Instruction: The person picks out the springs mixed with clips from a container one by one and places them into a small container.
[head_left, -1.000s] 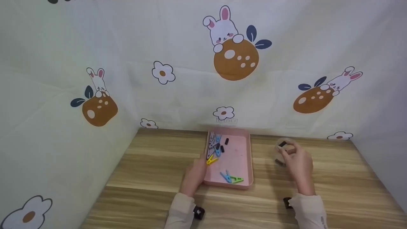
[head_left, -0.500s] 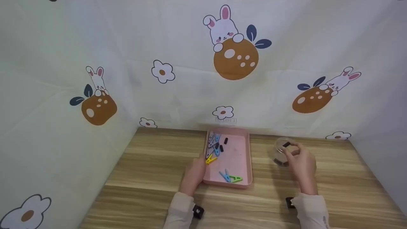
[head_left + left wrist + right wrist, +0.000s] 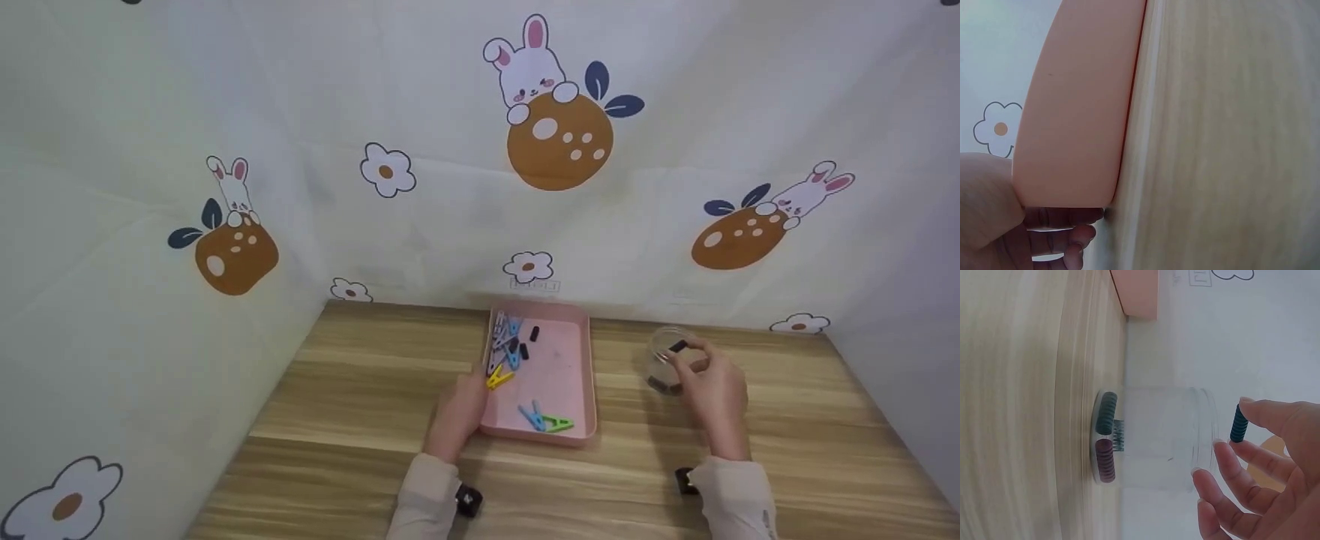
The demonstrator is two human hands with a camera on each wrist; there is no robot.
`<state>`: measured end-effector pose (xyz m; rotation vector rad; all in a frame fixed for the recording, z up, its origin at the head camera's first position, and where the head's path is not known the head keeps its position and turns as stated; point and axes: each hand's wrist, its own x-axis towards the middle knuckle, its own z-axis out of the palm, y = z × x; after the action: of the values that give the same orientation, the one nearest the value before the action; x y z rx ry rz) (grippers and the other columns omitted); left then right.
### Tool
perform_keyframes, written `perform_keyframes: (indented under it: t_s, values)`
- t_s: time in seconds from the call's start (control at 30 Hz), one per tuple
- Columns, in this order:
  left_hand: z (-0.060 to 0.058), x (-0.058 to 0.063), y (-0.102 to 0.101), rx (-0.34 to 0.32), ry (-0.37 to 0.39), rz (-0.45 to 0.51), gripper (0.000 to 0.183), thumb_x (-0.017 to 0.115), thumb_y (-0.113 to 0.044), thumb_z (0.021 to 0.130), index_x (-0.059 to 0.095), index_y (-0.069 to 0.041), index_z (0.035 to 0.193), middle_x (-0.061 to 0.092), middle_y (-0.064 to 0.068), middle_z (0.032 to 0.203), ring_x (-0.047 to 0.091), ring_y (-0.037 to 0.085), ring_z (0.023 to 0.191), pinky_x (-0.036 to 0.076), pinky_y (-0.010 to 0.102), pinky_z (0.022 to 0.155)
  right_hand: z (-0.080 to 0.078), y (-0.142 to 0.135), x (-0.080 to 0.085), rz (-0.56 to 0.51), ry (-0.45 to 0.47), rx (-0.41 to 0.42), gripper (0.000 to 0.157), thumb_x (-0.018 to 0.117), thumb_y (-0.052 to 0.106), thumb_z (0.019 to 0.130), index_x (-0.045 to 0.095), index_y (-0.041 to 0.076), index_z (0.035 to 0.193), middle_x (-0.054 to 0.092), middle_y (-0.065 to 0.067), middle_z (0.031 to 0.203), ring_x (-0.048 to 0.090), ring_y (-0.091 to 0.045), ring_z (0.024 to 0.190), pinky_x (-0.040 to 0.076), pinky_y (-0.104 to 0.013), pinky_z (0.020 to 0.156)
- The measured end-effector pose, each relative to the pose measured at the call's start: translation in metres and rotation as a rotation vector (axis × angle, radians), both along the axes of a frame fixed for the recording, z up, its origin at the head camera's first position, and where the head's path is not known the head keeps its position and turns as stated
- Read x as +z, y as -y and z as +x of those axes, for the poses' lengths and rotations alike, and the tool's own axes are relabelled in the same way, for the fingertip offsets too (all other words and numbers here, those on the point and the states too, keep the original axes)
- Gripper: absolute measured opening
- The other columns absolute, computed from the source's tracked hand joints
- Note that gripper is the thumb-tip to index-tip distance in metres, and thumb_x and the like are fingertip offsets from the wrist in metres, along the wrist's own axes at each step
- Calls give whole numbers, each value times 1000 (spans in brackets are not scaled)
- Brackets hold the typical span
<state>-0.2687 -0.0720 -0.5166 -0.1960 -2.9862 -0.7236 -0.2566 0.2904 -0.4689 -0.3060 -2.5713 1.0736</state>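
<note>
My right hand (image 3: 712, 382) pinches a dark, ribbed, spring-like cylinder (image 3: 1239, 424) between thumb and forefinger, just above the mouth of a clear round jar (image 3: 1157, 439). The other fingers reach beside the jar's rim. Inside, at the bottom, lie a dark green ribbed cylinder (image 3: 1107, 413), a dark reddish one (image 3: 1105, 461) and a third behind them. With my left hand (image 3: 459, 409) I hold the left side of a pink tray (image 3: 559, 375); the thumb is hidden in the left wrist view, where curled fingers (image 3: 1053, 239) show past the tray's corner.
In the tray lie a yellow clothespin (image 3: 499, 377), a blue clothespin (image 3: 531, 418) and a green clothespin (image 3: 557, 424), plus a grey and blue heap and several black cylinders (image 3: 535, 334). A printed cloth (image 3: 435, 232) walls the wooden table (image 3: 345, 390) behind and at both sides.
My right hand has shifted slightly right, carrying the pinched cylinder, which now sits a little lower near the jar's right rim. My left hand and the tray stay put.
</note>
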Motion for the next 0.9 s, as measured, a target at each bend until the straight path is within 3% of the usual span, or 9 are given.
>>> perform_keyframes:
  t_s: [0.2,0.43,0.7,0.9]
  values:
    - [0,-2,1,-23,-145,-30,13,50,-4,107,61,1,112,67,17,83,61,26,64,55,45,55,-2,-4,-3,36,-8,-6,47,69,30,103,62,1,139,78,-23,101,70,-23,71,48,-30,56]
    - [0,0,1,17,-12,59,23,41,-12,113,59,-1,119,65,12,91,51,21,67,48,39,57,-4,-7,-2,17,41,-1,50,68,32,103,61,1,142,76,-24,105,70,-27,75,48,-30,57]
    - [-1,-1,0,8,-26,12,18,45,-7,110,60,0,117,66,14,89,52,20,65,52,40,56,-7,-11,0,-10,89,-8,54,67,33,104,58,0,144,76,-23,104,67,-20,68,47,-31,53]
    - [-1,0,0,17,29,33,21,44,-10,112,59,1,122,62,10,88,52,19,65,47,35,54,-10,-15,-4,-9,71,-17,52,68,32,103,59,0,142,76,-24,100,63,-18,62,47,-32,51]
